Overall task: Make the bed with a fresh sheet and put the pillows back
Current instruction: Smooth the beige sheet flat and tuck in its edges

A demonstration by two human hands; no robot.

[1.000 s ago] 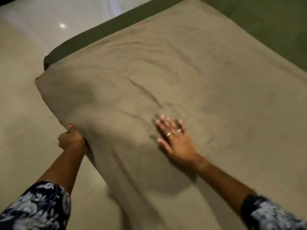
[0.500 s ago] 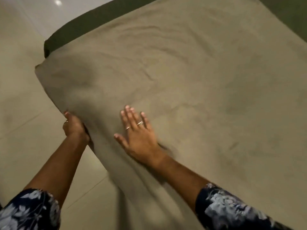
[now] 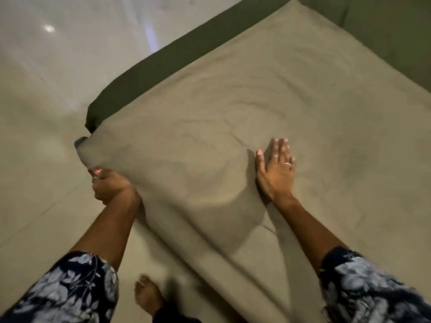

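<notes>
Beige sheet (image 3: pixel 233 117) lies spread over the bed (image 3: pixel 130 82) mid-frame, its lower-left edge gripped in the left hand (image 3: pixel 109 185) for tucking while the right hand (image 3: pixel 276 170), fingers (image 3: pixel 278 145) straight, presses it flat against slipping

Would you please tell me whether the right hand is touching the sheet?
Touching. The head view shows the right hand lying flat, fingers straight, on the sheet, the fabric bunching beside its thumb.

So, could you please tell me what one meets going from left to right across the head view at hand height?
Tiled floor → left hand gripping the sheet's edge → right hand flat on the sheet.
</notes>
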